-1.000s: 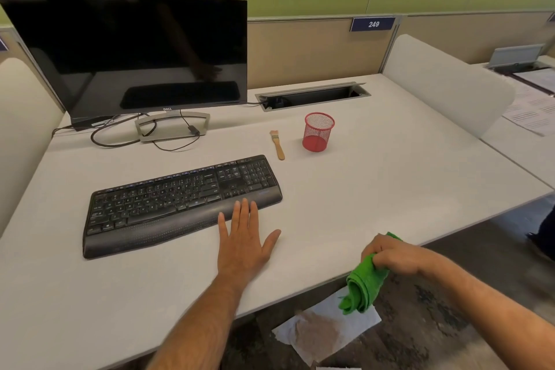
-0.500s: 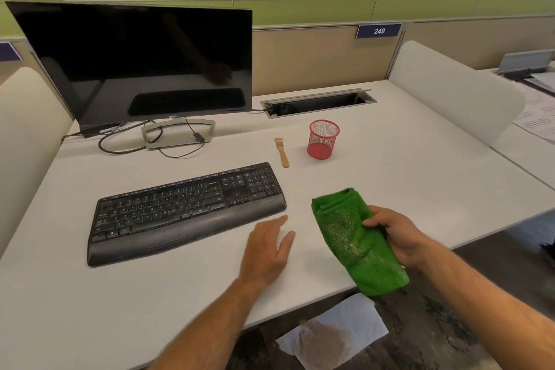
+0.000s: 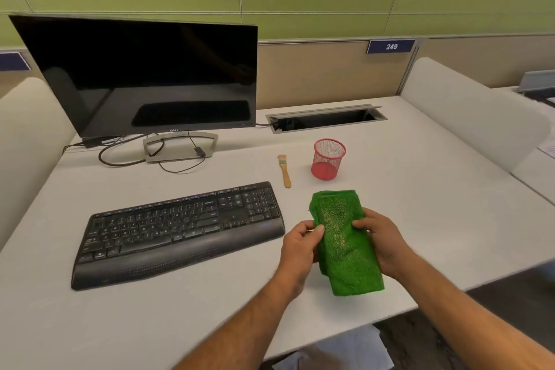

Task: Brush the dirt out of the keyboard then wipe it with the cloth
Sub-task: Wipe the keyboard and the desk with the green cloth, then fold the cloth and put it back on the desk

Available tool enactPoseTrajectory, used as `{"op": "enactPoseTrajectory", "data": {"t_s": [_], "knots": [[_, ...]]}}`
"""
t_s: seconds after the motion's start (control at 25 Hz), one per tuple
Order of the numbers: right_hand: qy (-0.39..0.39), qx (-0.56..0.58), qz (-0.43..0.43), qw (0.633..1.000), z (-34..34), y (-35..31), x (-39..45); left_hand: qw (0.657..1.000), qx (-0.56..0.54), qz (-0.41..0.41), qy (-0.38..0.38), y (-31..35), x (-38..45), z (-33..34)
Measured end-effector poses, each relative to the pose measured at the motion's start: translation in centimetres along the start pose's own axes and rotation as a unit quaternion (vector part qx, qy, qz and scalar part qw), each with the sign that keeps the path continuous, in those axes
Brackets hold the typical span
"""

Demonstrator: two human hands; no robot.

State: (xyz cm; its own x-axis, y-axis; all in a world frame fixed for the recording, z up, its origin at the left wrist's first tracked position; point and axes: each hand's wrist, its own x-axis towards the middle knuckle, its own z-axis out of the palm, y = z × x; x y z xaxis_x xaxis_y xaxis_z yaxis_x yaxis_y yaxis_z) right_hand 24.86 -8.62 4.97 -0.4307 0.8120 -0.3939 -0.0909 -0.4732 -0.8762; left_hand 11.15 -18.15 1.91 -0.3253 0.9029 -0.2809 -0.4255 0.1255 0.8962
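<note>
Head view: both my hands hold one green cloth, just right of the keyboard.

Nearest me, my left hand [image 3: 301, 245] pinches the cloth [image 3: 345, 243] on its left edge, thumb on top, while my right hand [image 3: 380, 242] curls its fingers round the right edge; the folded cloth sits between them, above the desk [image 3: 435, 219]. I judge the wiping step is about to start: next I need to carry the cloth left onto the one black keyboard [image 3: 180, 227] and press it flat across the keys. Beyond the keyboard's right end lies one wooden brush [image 3: 284, 170], set down and untouched, with one red mesh cup [image 3: 329, 158] beside it. Farthest behind the keyboard stands one dark monitor [image 3: 144, 75].
</note>
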Motion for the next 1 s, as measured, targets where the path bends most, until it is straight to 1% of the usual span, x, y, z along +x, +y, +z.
{"op": "enactPoseTrajectory", "data": {"t_s": [0.04, 0.12, 0.16, 0.24, 0.28, 0.36, 0.44, 0.48, 0.52, 0.6, 0.68, 0.84, 0.92, 1.0], "knots": [[0.034, -0.044, -0.034, 0.998, 0.0, 0.1, 0.6, 1.0, -0.003, -0.006, 0.007, 0.2, 0.5, 0.2], [0.094, -0.143, -0.088, 0.981, 0.0, 0.4, 1.8, 1.0, -0.013, -0.016, 0.02, 0.5, 1.4, 0.6], [0.104, -0.185, -0.1, 0.972, 0.0, 0.6, 2.2, 0.999, -0.02, -0.018, 0.026, 0.6, 1.8, 0.8], [0.098, -0.217, -0.097, 0.966, 0.4, 0.8, 3.4, 0.998, -0.043, -0.018, 0.036, 0.9, 2.8, 1.2], [0.091, -0.213, -0.086, 0.969, 0.7, 0.9, 3.7, 0.998, -0.053, -0.019, 0.037, 1.1, 3.1, 1.3], [0.05, -0.177, -0.04, 0.982, 1.8, 0.2, 4.1, 0.998, -0.056, -0.024, 0.032, 1.4, 4.1, 1.4], [-0.029, -0.104, 0.024, 0.994, 2.8, -0.7, 4.3, 0.999, -0.036, -0.028, 0.019, 2.0, 5.2, 1.4], [-0.064, -0.087, 0.033, 0.994, 3.2, -0.9, 4.4, 0.999, -0.021, -0.029, 0.015, 2.2, 5.6, 1.3], [-0.081, -0.091, 0.027, 0.992, 3.5, -1.0, 4.7, 0.999, -0.007, -0.03, 0.012, 2.3, 5.9, 1.2], [-0.068, -0.094, 0.009, 0.993, 3.7, -0.9, 5.8, 0.999, 0.009, -0.034, 0.008, 2.6, 6.9, 0.7], [-0.041, -0.061, 0.024, 0.997, 3.4, -1.0, 7.0, 0.999, 0.018, -0.035, 0.006, 3.0, 7.9, 0.0], [0.009, 0.001, 0.046, 0.999, 1.8, -2.2, 8.7, 0.996, 0.062, -0.03, 0.051, 3.3, 9.9, -1.3], [0.041, -0.003, 0.041, 0.998, 0.4, -2.7, 10.1, 0.99, 0.112, -0.024, 0.08, 3.0, 10.6, -1.7], [0.062, -0.031, 0.032, 0.997, -1.2, -3.2, 11.7, 0.976, 0.196, -0.005, 0.091, 2.9, 11.2, -2.0]]}}
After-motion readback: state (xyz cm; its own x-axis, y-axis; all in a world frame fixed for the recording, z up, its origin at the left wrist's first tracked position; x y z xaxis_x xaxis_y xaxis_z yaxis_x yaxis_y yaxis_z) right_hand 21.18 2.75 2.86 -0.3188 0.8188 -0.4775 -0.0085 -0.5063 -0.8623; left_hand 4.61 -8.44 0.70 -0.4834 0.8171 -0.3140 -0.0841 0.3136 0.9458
